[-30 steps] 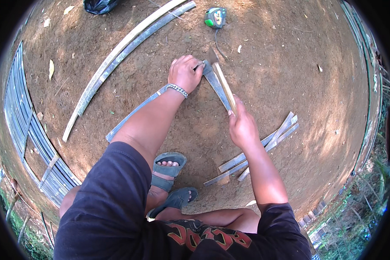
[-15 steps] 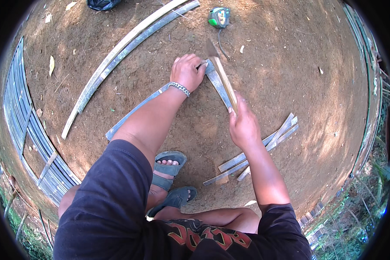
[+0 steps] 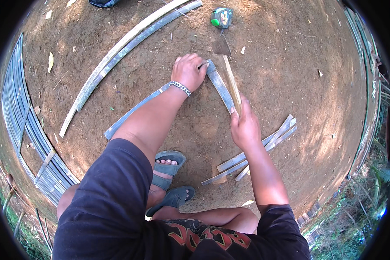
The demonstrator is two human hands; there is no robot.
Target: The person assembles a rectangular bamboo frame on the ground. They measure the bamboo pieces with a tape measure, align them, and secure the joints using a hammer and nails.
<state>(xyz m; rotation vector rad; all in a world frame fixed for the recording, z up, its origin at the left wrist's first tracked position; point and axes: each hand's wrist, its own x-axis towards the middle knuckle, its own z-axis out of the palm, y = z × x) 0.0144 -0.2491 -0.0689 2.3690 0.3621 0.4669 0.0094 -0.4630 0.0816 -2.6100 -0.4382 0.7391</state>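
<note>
Two hands work at the frame's centre. One grey bamboo strip (image 3: 219, 84) lies under them, running from the left hand (image 3: 188, 71) down to the right hand (image 3: 245, 125). One wooden-handled chopping blade (image 3: 227, 65) rises from the right hand toward the top of the frame. One green tape measure (image 3: 221, 17) sits at top centre, just above the blade's tip. Two long strips (image 3: 117, 52) curve across the upper left. A loose bundle of about four short strips (image 3: 255, 151) lies at centre right. A woven bamboo panel (image 3: 17, 121) fills the left edge.

Bare dirt (image 3: 290, 73) lies open to the right of the blade and between the long strips and the arms.

The left hand is curled closed over the strip's upper end, pinning it. The right hand is wrapped fully around the blade's handle, near the strip's lower end.
</note>
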